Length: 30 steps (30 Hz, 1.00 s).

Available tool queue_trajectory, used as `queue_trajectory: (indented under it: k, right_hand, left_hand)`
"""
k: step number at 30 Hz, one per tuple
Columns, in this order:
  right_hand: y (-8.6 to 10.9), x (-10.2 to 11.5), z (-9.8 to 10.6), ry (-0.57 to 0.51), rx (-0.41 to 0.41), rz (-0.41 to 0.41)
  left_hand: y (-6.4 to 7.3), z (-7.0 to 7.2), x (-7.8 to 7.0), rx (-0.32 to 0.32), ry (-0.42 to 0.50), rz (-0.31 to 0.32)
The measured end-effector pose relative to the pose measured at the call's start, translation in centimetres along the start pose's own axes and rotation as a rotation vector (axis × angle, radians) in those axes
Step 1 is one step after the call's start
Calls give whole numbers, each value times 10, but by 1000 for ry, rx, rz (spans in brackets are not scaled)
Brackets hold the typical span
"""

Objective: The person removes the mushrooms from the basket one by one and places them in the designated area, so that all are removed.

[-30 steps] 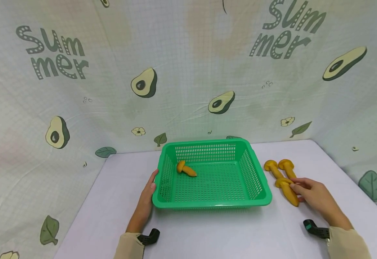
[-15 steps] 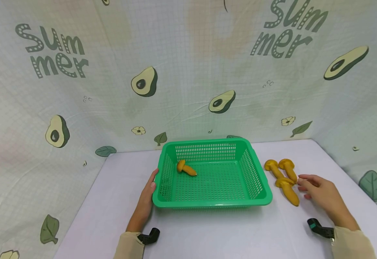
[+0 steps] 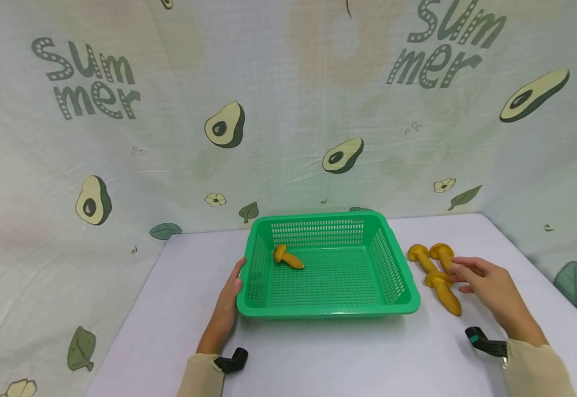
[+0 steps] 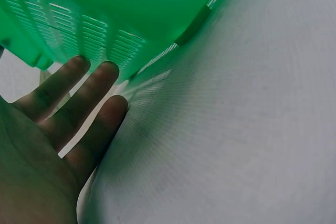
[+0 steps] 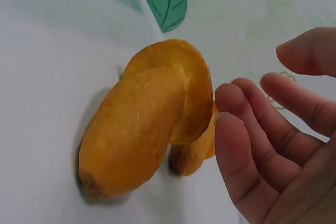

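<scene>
Right wrist view: mushroom [image 5: 134,127] right of green basket [image 3: 328,314] was orange-yellow, plump-stemmed, brown-tipped. Right hand [image 5: 283,140] was empty, fingers loosely bent; left hand [image 3: 226,306] rested straight-fingered against basket.

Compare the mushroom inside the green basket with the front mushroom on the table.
The inside mushroom sits in the green basket; the front mushroom lies on the white table.
The inside mushroom is alone; the front mushroom lies close by two rear mushrooms.
The inside mushroom's stem runs mostly sideways; the front mushroom's points more toward the viewer.
Both are yellow-brown, lie on their sides and have rounded caps.
</scene>
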State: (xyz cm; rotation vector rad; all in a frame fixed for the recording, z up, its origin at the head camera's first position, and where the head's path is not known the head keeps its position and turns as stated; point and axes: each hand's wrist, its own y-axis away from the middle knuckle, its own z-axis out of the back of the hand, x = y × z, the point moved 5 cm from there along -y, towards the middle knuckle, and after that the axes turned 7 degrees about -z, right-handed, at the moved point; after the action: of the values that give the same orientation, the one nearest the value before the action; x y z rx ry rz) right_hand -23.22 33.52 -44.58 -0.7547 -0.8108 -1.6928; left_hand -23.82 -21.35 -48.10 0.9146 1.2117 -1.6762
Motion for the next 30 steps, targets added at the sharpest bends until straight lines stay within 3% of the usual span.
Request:
queue_trajectory:
  k: [9, 30]
  right_hand:
    - [7, 27, -9, -50, -6, 100]
    - [29, 66, -26, -123, 86, 213]
  left_hand:
    - [0, 2, 0, -11, -1, 9]
    - [-1, 0, -3, -5, -14, -26]
